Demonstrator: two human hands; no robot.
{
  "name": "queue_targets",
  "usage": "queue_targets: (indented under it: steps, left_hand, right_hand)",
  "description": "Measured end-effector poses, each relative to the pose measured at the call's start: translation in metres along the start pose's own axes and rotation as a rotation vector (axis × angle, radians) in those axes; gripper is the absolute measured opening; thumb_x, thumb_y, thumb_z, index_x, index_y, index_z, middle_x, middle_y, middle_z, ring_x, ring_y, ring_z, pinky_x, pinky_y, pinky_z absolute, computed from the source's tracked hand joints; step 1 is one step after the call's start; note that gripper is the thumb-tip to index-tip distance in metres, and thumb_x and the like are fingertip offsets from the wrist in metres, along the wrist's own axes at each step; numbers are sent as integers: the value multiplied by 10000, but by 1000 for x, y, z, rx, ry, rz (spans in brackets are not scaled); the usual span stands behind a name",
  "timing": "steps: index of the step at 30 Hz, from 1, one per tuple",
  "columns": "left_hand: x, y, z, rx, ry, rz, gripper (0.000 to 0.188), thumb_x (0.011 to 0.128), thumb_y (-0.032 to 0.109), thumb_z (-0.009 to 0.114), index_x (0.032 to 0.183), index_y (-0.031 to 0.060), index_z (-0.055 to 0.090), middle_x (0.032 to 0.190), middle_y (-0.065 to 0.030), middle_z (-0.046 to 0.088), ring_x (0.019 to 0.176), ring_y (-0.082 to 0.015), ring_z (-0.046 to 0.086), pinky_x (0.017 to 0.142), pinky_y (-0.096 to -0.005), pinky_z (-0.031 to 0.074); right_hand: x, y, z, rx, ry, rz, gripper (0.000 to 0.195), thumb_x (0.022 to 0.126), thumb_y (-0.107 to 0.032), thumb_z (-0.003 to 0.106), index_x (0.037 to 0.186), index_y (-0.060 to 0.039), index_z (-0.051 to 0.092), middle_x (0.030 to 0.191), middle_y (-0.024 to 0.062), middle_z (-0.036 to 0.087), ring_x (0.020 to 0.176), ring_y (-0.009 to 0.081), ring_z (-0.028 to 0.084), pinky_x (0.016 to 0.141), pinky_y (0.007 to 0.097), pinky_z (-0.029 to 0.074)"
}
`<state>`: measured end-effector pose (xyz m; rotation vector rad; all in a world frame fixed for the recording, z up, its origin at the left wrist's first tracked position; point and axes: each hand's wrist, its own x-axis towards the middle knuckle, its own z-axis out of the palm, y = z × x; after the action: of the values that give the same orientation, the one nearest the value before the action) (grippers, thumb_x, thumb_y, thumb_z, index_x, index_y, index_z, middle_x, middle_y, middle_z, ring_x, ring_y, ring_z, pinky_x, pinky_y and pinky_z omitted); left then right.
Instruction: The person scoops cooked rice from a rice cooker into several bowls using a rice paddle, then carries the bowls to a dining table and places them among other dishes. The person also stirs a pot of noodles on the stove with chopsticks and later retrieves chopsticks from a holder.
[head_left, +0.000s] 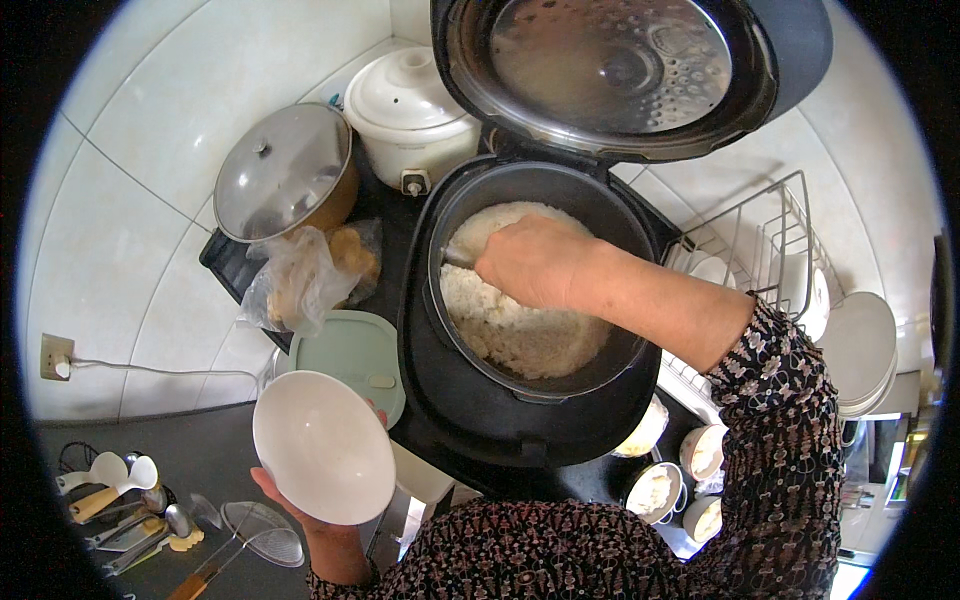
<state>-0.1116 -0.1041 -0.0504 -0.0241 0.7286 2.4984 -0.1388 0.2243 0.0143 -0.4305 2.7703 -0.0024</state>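
Observation:
My left hand (291, 501) grips a white bowl (322, 450) from beneath and behind. The bowl is tilted, and the inside that shows holds no food. My right hand (525, 262) reaches down into the inner pot (634, 225) of a large black rice cooker (450, 420). Its fingers are closed around a pale serving utensil (459, 257), mostly hidden by the hand and the rice. Cooked white rice (532, 341) lies in the pot, cut deeper towards the near side. The cooker's lid (607, 67) stands raised at the back.
Left of the cooker are a white slow cooker (409, 120), a glass-lidded pot (285, 172), a plastic bag (300, 277) and a green-lidded container (345, 360). A wire dish rack (787, 225) stands right. Filled small bowls (652, 491) sit below it; utensils (142, 510) lie lower left.

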Motion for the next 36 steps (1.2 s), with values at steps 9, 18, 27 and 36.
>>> queue_targets:
  steps: [9, 18, 27, 36]
  left_hand:
    - [-11, 5, 8, -30, 58, 32, 874, 808, 741, 456, 1462, 192, 272, 1432, -160, 354, 1251, -472, 376, 1061, -639, 270]
    - [-20, 20, 16, 145, -45, -169, 761, 909, 654, 354, 1461, 136, 273, 1454, -135, 360, 1277, -358, 431, 1023, -574, 380]
    - [8, -9, 109, 249, -152, -476, 606, 951, 414, 490, 1431, 94, 305, 1378, -99, 458, 1282, -276, 433, 1049, -476, 376]
    - [36, -47, 138, 151, -281, -543, 615, 967, 509, 322, 1440, 119, 267, 1439, -103, 361, 1354, -286, 335, 1119, -485, 282]
  right_hand:
    - [-30, -1, 22, 300, -115, 54, 118, 806, -67, 586, 710, -43, 650, 761, 172, 660, 741, 353, 649, 661, 422, 499]
    - [-77, 16, 25, 724, 6, 150, 281, 926, -225, 553, 760, -4, 601, 699, 188, 599, 636, 327, 556, 642, 410, 442]
    - [-152, 0, -72, 405, 238, 380, 284, 921, -195, 540, 738, 19, 572, 664, 204, 567, 617, 339, 566, 611, 434, 438]
    - [-170, -79, -84, -198, 504, 299, 90, 731, -54, 591, 814, -33, 563, 684, 98, 602, 605, 260, 643, 511, 362, 511]
